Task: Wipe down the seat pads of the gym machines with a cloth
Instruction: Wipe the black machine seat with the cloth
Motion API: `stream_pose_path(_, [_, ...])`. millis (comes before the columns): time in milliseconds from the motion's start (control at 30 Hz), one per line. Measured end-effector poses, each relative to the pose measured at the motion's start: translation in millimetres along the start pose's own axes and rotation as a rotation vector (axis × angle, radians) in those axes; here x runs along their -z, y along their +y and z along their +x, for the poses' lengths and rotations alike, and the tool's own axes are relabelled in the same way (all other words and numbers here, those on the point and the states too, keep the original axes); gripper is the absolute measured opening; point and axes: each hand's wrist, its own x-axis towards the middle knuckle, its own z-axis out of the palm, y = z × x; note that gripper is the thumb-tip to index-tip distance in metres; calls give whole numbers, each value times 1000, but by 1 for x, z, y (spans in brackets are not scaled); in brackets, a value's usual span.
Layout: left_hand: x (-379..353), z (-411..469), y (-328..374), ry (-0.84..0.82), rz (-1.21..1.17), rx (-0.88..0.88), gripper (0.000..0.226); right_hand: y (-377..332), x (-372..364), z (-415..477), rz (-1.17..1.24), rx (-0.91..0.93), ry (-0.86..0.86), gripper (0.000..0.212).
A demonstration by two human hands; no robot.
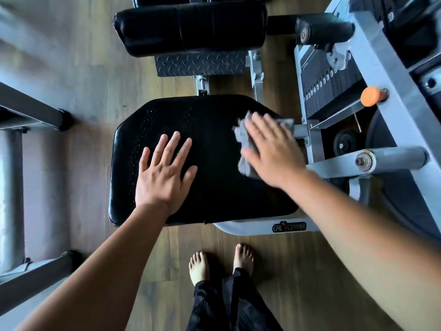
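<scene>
A black seat pad [214,182] lies below me, with small droplets speckling its left part. My left hand [164,173] rests flat on the pad's left half, fingers spread and straight. My right hand [269,149] presses a crumpled grey cloth [244,137] onto the pad's right edge with straight fingers; the hand is motion-blurred. Much of the cloth is hidden under the palm. A second black pad [191,29] stands beyond the seat.
The machine's grey frame [393,96], a weight stack [329,84] and an orange knob [371,96] crowd the right side. A treaded footplate [200,65] lies between the pads. Another machine's grey bars [26,108] stand left. My bare feet [222,261] are on the wooden floor.
</scene>
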Motion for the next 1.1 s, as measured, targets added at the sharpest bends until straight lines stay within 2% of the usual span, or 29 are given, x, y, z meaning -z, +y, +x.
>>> stream_pose_path(100, [0, 0, 0, 5, 0, 5, 66, 10, 12, 53, 59, -204, -15, 72])
stream_pose_path(167, [0, 0, 0, 5, -1, 5, 66, -7, 7, 43, 53, -244, 32, 73])
stream_pose_path(333, [2, 0, 0, 5, -23, -7, 66, -66, -20, -67, 22, -4, 20, 72])
stream_pose_path(433, [3, 0, 0, -19, -37, -6, 67, -68, -25, -83, 26, 23, -3, 70])
stream_pose_path(533, [2, 0, -1, -26, -44, -18, 67, -67, -18, -53, 37, -54, 2, 71])
stream_pose_path(667, [3, 1, -1, -38, -66, -24, 68, -66, -2, 35, 58, -214, 25, 72])
stream_pose_path(733, [5, 1, -3, -38, -88, -27, 69, -73, 7, 79, 52, -226, 4, 71])
stream_pose_path(833, [9, 3, -8, -39, -155, -20, 70, -90, 12, 118, 43, -181, -49, 69])
stream_pose_path(933, [17, 1, -23, -8, -172, 112, 69, -110, 8, 114, 42, -78, -45, 68])
stream_pose_path(1100, [22, -19, -56, 5, -200, 355, 68, -144, -8, 22, -18, 349, -70, 76])
